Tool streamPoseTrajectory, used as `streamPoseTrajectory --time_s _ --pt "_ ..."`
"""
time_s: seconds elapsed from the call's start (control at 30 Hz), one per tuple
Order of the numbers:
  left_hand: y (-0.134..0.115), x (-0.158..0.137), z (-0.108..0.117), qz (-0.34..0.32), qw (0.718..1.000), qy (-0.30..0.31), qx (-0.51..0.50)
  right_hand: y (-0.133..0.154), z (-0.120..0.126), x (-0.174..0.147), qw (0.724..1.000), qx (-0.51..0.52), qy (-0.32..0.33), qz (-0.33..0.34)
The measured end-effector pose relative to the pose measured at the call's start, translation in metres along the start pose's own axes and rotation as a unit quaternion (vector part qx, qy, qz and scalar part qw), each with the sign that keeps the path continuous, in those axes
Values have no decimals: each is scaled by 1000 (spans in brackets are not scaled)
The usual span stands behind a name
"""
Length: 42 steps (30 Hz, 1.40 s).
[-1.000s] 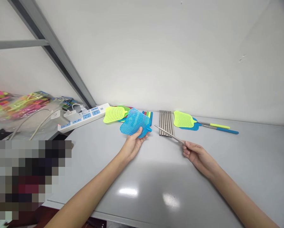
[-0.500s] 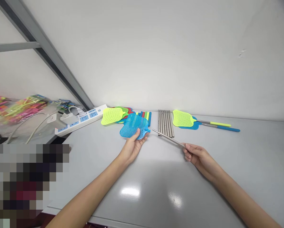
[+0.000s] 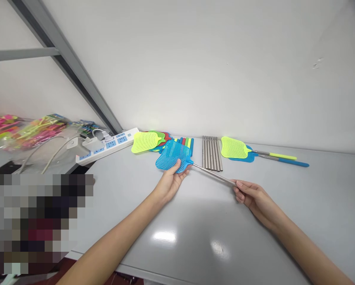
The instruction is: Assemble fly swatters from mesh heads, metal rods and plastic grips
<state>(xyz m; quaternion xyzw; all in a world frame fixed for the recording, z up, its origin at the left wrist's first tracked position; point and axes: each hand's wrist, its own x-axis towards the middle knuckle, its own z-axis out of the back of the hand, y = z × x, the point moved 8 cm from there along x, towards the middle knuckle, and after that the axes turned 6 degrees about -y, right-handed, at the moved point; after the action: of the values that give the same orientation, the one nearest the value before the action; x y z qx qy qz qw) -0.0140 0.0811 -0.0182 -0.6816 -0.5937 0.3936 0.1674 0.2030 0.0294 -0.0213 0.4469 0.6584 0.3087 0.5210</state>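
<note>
My left hand (image 3: pixel 173 180) is closed on a blue fly swatter head (image 3: pixel 171 155), thumb on top of the mesh. My right hand (image 3: pixel 248 194) pinches a thin metal rod (image 3: pixel 214 174) near its right end. The rod's left tip meets the neck of the blue head; how deep it sits inside I cannot tell. Behind my left hand lie more swatter heads, a yellow one (image 3: pixel 146 142) on top, and several coloured handle sleeves (image 3: pixel 192 145). A row of metal rods (image 3: pixel 212 154) lies behind the held rod.
To the right lie a yellow swatter (image 3: pixel 233 148) and a blue swatter (image 3: pixel 293 161), both with rods and handles. A white power strip (image 3: pixel 113 145) with plugs and cables sits at left, near bagged colourful items (image 3: pixel 43 128). A wall (image 3: pixel 213 71) rises behind the table (image 3: pixel 195 237).
The gap between the rod's tip and the blue head's neck has closed; they now touch. The whole view has shifted slightly, with things appearing further right.
</note>
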Motion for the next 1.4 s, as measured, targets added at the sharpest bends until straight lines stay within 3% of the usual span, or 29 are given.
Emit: streamPoseTrajectory --time_s 0.6,1.4 --pt "-15 -7 -11 -64 994 58 74 -1 -1 2 1000 14 10 3" --pt "-16 -14 -13 -108 989 68 78 -1 -4 3 998 23 58 9"
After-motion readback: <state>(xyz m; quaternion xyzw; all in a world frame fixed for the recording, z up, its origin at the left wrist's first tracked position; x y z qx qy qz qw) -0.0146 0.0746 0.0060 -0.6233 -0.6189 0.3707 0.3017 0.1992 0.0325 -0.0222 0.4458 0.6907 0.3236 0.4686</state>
